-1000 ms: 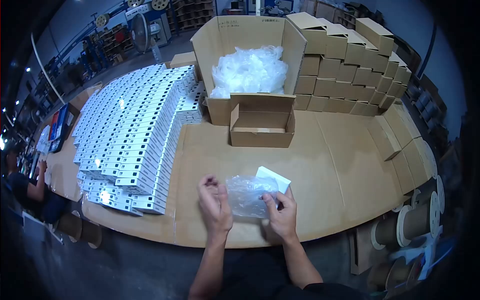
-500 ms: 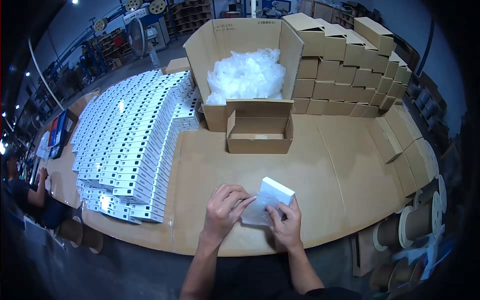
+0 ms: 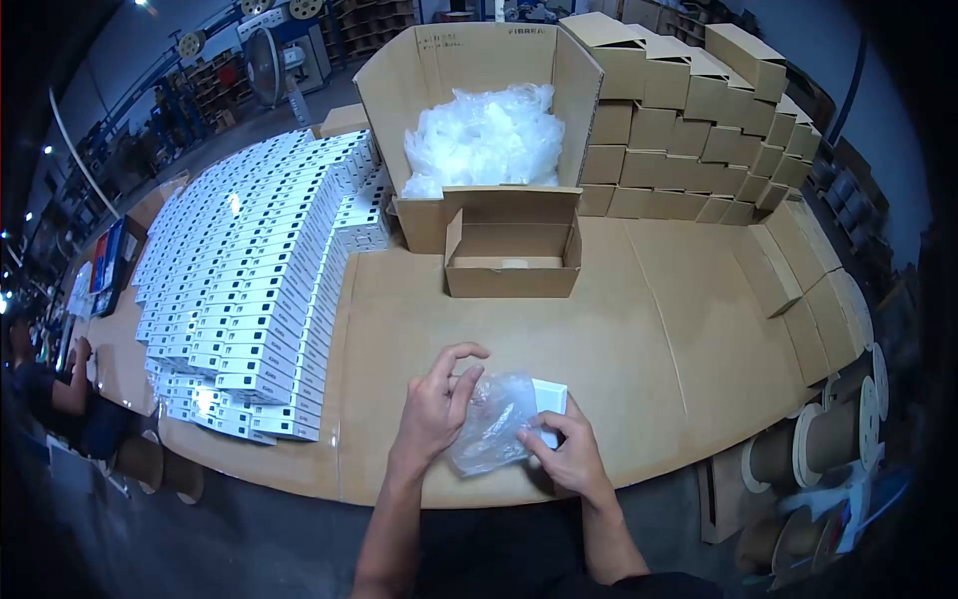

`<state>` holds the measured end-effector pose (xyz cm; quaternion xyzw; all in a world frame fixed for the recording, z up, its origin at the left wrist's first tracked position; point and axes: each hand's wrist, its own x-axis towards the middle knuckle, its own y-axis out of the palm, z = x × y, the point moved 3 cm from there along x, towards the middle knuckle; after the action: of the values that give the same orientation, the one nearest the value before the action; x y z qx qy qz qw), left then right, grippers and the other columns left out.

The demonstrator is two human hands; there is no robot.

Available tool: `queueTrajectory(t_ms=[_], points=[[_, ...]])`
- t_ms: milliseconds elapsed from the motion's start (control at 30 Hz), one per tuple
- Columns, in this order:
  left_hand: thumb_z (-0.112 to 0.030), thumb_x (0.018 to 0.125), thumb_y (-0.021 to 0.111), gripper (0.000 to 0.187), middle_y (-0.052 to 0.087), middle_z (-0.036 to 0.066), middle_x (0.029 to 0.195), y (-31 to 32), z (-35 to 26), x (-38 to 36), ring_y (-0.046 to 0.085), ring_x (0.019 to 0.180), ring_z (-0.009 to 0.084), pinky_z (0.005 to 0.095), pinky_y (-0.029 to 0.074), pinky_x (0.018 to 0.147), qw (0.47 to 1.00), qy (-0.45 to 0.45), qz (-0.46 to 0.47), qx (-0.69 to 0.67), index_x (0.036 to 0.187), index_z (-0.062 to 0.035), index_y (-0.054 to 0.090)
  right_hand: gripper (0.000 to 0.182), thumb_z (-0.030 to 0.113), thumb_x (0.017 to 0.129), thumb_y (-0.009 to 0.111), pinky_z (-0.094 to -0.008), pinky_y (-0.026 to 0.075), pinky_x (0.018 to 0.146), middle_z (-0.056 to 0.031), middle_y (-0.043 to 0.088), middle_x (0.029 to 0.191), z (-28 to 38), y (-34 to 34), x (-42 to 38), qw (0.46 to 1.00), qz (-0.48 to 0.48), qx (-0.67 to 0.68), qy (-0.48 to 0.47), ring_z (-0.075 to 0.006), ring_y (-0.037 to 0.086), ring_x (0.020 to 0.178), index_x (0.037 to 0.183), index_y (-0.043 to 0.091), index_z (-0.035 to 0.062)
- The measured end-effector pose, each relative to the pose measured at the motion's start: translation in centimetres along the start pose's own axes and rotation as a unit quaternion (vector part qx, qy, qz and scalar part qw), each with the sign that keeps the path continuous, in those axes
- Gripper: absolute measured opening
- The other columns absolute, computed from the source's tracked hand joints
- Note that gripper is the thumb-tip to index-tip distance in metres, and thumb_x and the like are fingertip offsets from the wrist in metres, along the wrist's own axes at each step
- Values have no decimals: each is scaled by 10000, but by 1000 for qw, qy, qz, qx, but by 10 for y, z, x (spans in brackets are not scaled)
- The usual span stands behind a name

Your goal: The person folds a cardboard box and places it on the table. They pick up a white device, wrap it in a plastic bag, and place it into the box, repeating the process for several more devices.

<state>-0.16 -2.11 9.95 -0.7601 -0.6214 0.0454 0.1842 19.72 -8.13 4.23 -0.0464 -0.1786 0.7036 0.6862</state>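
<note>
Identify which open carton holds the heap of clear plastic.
The taller carton, behind the low open carton; only the taller one has clear plastic piled inside.

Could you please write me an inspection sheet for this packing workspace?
Surface: brown cardboard sheet, a crease running across its right part.
Things in hand: clear plastic bag overlapping a small white box.
Clutter: stacked white boxes at left; open brown carton before a large carton of crumpled clear plastic; stacked brown boxes at right.
Grip: right hand pinches the bag and box; left hand is at the bag's left edge, fingers apart.
Cables: nothing seen on the surface.
Surroundings: another person at left, standing fan behind, large spools at right.
</note>
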Motion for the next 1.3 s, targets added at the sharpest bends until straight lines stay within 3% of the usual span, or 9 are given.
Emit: queueTrajectory(t_ms=[133,433,567,600,700,733,833,933,1300], points=[[-144,1056,569,428,683,52,618,0,10,2,594,581,80,288,493,592,993,95,56,46,1477,-70,551,184,111,922,757,-382,513,890,-195,595,1117,2,-2,2,1000,-11,20,-13,-321,629,1004,938,689,-59],[-103,987,707,388,625,-2,595,2,10,1,588,555,34,255,475,524,995,-44,38,-84,1372,-87,655,178,107,923,766,-367,497,823,-168,585,1111,5,-3,4,999,21,-40,-30,-275,602,977,912,681,-50],[-267,1101,535,325,473,-80,509,-2,10,4,461,432,27,210,372,445,993,-7,-89,-77,1293,-45,674,196,137,905,795,-401,520,807,-184,591,1073,1,-6,3,997,65,-39,-25,-316,625,940,937,707,-35],[-441,1095,507,521,548,-26,671,-9,33,0,560,610,63,220,435,564,989,-8,-52,-141,1363,0,577,188,128,902,797,-391,521,799,-177,590,1068,1,-6,2,999,39,-28,-18,-303,626,934,931,708,-35],[-569,1024,587,756,615,80,994,-15,42,0,605,954,130,267,486,764,910,190,-347,-122,1460,27,426,165,104,895,801,-361,525,773,-159,587,1052,-2,-7,3,999,-42,3,-2,-262,628,916,914,711,-33],[-559,936,731,899,551,154,1258,-15,54,-8,504,1263,216,352,477,988,916,160,-309,-199,1502,15,332,149,87,892,803,-354,528,766,-152,582,1058,1,-10,3,999,-52,-10,-7,-257,630,924,916,715,-31],[-344,858,880,879,574,154,1314,11,62,-34,559,1269,254,381,492,1026,918,2,-71,-391,1460,24,358,144,82,887,808,-353,538,778,-151,578,1081,-8,-6,4,993,-110,-2,-45,-266,633,941,919,722,-29],[-160,800,921,784,613,146,1315,30,51,-48,596,1265,237,382,502,1052,937,-73,-8,-342,1407,-5,450,126,60,889,796,-341,541,840,-156,574,1123,0,-1,5,996,-82,-16,-18,-267,631,1011,957,735,-27],[-99,800,884,564,759,134,1132,16,32,-51,761,1041,287,372,617,866,995,54,-79,11,1291,-56,609,448,-18,952,700,-305,462,1039,-91,564,1204,43,-57,38,943,-214,234,-103,-183,574,1168,1365,528,-9]])
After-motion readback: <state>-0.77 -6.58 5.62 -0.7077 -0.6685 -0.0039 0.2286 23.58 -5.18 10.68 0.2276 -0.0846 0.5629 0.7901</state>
